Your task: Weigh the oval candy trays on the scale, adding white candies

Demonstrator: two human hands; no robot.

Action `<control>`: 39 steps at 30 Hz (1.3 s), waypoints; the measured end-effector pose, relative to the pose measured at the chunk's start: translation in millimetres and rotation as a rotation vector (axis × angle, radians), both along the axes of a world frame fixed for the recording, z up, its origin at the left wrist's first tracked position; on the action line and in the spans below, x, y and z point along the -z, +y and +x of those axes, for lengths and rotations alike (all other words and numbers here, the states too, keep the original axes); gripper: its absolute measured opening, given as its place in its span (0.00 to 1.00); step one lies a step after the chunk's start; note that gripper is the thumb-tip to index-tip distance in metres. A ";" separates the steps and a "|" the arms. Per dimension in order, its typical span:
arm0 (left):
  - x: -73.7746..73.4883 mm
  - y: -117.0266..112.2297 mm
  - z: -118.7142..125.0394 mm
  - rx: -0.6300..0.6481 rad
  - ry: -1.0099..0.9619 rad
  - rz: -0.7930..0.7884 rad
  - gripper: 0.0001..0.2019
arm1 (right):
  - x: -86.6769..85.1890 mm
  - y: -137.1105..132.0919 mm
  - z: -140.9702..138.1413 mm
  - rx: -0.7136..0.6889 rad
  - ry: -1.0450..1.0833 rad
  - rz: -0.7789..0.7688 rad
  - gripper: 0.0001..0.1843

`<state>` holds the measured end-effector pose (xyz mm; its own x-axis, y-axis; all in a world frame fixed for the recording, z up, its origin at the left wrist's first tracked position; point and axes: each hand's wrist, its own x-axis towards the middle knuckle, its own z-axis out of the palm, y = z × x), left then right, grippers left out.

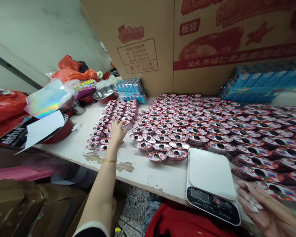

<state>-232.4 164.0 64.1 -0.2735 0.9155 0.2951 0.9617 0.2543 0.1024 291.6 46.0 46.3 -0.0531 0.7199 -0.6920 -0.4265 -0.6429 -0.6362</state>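
Observation:
My left hand reaches out over the white table and rests on the near edge of a block of small round red-rimmed tins; its fingers curl around one of them. My right hand hovers at the lower right, beside the white kitchen scale, fingers bent together around something small and pale that I cannot make out. A much larger field of the same tins covers the table to the right, laid in overlapping rows.
Big cardboard boxes stand behind the tins. Blue packs lie at the back and at the right. Red bowls, a metal bowl, red bags and holographic sheet crowd the left. Flattened cartons lie below.

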 end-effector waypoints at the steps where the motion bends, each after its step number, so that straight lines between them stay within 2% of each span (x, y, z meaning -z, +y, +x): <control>1: -0.7 5.5 -4.1 -0.022 0.037 -0.014 0.14 | -4.0 0.6 -5.1 0.060 0.010 -0.034 0.18; 3: -1.5 12.1 -9.0 -0.034 0.100 -0.054 0.11 | -13.9 1.7 -16.5 0.132 0.041 -0.122 0.24; 5: -5.0 11.9 -9.2 -0.022 0.128 -0.082 0.08 | -22.8 1.9 -25.6 0.095 0.088 -0.185 0.29; 7: -14.9 5.6 -4.0 -0.002 0.146 -0.074 0.07 | -27.4 0.6 -30.5 0.046 0.115 -0.178 0.28; 9: -30.9 -3.6 8.7 0.067 0.162 -0.016 0.06 | -27.0 -1.6 -31.9 -0.004 0.148 -0.104 0.22; 12: -57.0 -17.4 50.4 0.340 0.074 0.125 0.08 | -19.9 -4.2 -31.4 -0.064 0.223 -0.006 0.14; 15: -69.1 -32.8 125.4 0.552 -0.145 0.184 0.13 | -12.7 -5.7 -30.4 -0.058 0.284 0.017 0.13; 17: -63.5 -43.3 184.5 0.702 -0.296 0.090 0.14 | -11.7 -7.6 -28.7 -0.037 0.294 0.019 0.15; 19: -48.1 -49.1 237.4 0.813 -0.369 0.006 0.15 | -13.7 -10.5 -24.8 -0.031 0.289 0.025 0.17; 21: -28.4 -48.2 275.7 0.908 -0.385 -0.052 0.16 | -16.5 -13.6 -18.5 -0.041 0.278 0.037 0.17; 23: -11.2 -42.6 298.2 0.978 -0.378 -0.095 0.17 | -18.5 -16.1 -11.3 -0.049 0.270 0.052 0.15; 26: 1.6 -33.6 310.1 1.029 -0.380 -0.140 0.19 | -19.7 -18.0 -2.7 -0.038 0.274 0.061 0.13; 29: -1.1 -34.5 306.0 1.052 -0.380 -0.116 0.24 | -21.5 -18.5 1.2 -0.004 0.280 0.068 0.11; 31: -6.2 -44.6 297.0 1.035 -0.366 -0.053 0.25 | -23.7 -18.2 2.9 -0.002 0.268 0.066 0.10; 34: -6.2 -73.1 276.6 0.937 -0.407 0.064 0.17 | -26.4 -15.9 6.4 -0.050 0.230 0.048 0.10; 36: 4.5 -95.8 260.5 0.863 -0.472 0.114 0.13 | -27.4 -13.3 9.0 -0.083 0.203 0.048 0.10; 39: 36.0 -124.5 237.1 0.756 -0.517 0.094 0.11 | -31.0 -8.2 11.1 -0.108 0.153 0.067 0.09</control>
